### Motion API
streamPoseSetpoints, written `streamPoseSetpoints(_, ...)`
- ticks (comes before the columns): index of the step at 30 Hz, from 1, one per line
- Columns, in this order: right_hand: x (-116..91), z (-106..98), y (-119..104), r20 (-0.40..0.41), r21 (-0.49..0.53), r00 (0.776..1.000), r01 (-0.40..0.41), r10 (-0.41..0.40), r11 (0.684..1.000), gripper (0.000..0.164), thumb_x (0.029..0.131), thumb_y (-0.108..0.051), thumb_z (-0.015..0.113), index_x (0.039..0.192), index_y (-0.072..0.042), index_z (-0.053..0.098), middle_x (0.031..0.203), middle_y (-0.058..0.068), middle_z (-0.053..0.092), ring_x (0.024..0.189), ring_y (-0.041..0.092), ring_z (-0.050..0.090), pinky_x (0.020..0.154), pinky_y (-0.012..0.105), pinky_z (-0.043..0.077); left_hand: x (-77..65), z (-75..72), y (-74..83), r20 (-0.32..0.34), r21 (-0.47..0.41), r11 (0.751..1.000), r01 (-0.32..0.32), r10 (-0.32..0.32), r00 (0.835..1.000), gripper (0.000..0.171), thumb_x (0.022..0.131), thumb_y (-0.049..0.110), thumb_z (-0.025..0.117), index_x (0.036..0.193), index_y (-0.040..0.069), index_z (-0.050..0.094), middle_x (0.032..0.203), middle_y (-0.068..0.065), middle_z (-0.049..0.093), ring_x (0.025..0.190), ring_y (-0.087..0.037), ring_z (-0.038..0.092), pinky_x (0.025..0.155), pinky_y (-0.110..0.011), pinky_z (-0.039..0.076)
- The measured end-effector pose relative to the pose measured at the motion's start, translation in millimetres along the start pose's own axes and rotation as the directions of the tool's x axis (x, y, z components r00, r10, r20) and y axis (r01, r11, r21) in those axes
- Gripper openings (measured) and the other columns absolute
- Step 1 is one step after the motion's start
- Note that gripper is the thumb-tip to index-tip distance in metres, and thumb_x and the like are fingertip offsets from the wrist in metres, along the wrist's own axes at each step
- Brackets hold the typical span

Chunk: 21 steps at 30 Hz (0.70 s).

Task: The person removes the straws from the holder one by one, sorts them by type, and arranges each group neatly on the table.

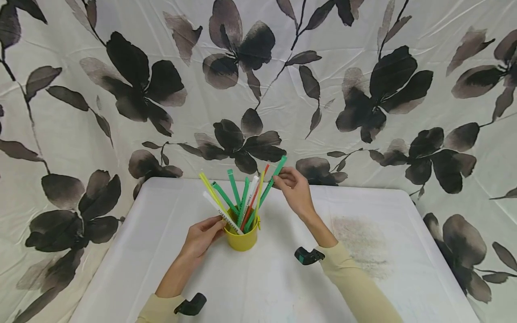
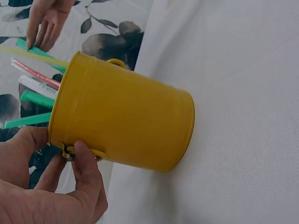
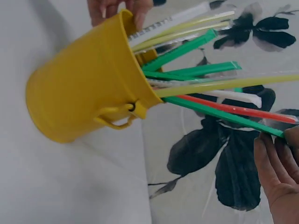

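A small yellow bucket stands upright on the table, filled with wrapped drinking straws leaning outward. My left hand grips the bucket at its rim; in the left wrist view the thumb lies at the rim and the fingers are by the small side handle. With its fingertips my right hand pinches the upper end of a green straw. That straw's lower end is hidden inside the bucket. Around it are a red straw, yellow straws, white straws and other green straws.
A white cloth-covered table carries the bucket, with a brownish smudge on its right part. Behind the far edge hangs a white curtain with dark flowers. Dark wrist cameras sit at both sleeves.
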State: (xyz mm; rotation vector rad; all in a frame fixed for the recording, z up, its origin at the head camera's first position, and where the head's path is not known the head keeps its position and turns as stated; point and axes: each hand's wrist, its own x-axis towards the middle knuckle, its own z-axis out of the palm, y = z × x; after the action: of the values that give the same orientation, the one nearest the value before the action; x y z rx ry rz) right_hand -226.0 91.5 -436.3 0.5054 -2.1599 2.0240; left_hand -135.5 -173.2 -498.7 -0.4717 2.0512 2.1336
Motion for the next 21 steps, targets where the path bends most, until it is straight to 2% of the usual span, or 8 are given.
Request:
streamPoseSetpoints(8,7.8,-18.2,-7.4,-0.057,0.036,0.998,0.036,-0.034,0.999,0.029,0.102,-0.005,0.065,0.126,0.010,0.058,0.115,0.025,0.063,0.096,0.011,0.070,0.092,0.039,0.062,-0.4,0.5,1.5,-0.002,0.001,1.000,0.008,-0.008,1.000,0.041,0.101,0.013,0.066,0.138,-0.003,0.061,0.138,-0.018,0.060,0.108,-0.014,0.067,0.095,-0.023,0.058)
streamPoseSetpoints(12,10.9,-28.1,-11.5,-0.091,0.068,0.996,0.033,-0.027,0.997,0.031,0.101,-0.004,0.064,0.128,0.011,0.057,0.113,0.021,0.063,0.095,0.009,0.070,0.089,0.031,0.063,-0.2,0.6,2.3,0.001,-0.005,1.000,0.013,-0.013,1.000,0.042,0.101,0.014,0.067,0.138,-0.004,0.061,0.138,-0.018,0.060,0.109,-0.014,0.066,0.097,-0.024,0.057)
streamPoseSetpoints(16,13.0,-38.3,-15.2,-0.113,0.104,0.993,0.034,-0.022,0.994,0.034,0.102,-0.003,0.063,0.130,0.013,0.054,0.111,0.016,0.062,0.095,0.010,0.069,0.089,0.030,0.062,-0.1,0.8,3.3,0.004,-0.014,1.000,0.010,-0.010,1.000,0.043,0.100,0.014,0.067,0.138,-0.005,0.060,0.138,-0.018,0.060,0.108,-0.013,0.067,0.097,-0.022,0.057)
streamPoseSetpoints(21,13.3,-52.8,-15.5,-0.133,0.113,0.991,0.028,-0.013,0.993,0.036,0.102,-0.004,0.062,0.133,0.013,0.052,0.115,0.021,0.061,0.095,0.010,0.069,0.090,0.032,0.062,-0.5,0.9,3.4,0.007,-0.016,1.000,0.008,-0.008,1.000,0.043,0.100,0.013,0.067,0.139,-0.005,0.060,0.138,-0.018,0.061,0.106,-0.011,0.067,0.095,-0.021,0.057)
